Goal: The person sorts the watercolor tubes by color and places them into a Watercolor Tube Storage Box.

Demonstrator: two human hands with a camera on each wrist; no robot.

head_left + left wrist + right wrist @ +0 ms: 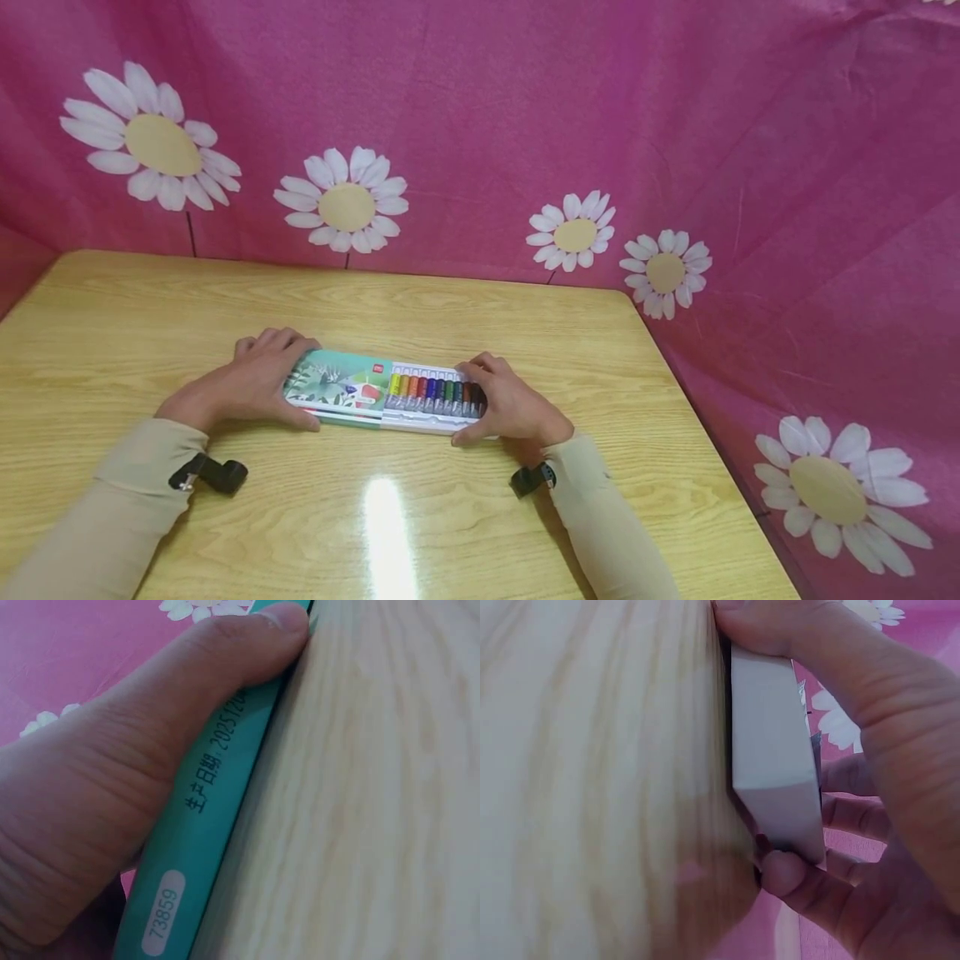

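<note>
A flat paint set box lies across the table in the head view, its green printed sleeve [337, 379] on the left and its white inner tray [420, 422] drawn partway out to the right. Several paint tubes [431, 393] in a row, yellow through red, blue and green to dark, show in the tray. My left hand [258, 383] grips the sleeve's left end, thumb along the near side, where the left wrist view shows printed characters. Around the tray's right end my right hand [513, 406] curls, thumb at the near edge and fingers at the far side, covering the last tubes.
The wooden table [525, 325] extends around the box on all sides. A pink cloth [465, 108] with white daisies hangs behind it and along the right. A bright light reflection [388, 533] lies on the tabletop nearer to me.
</note>
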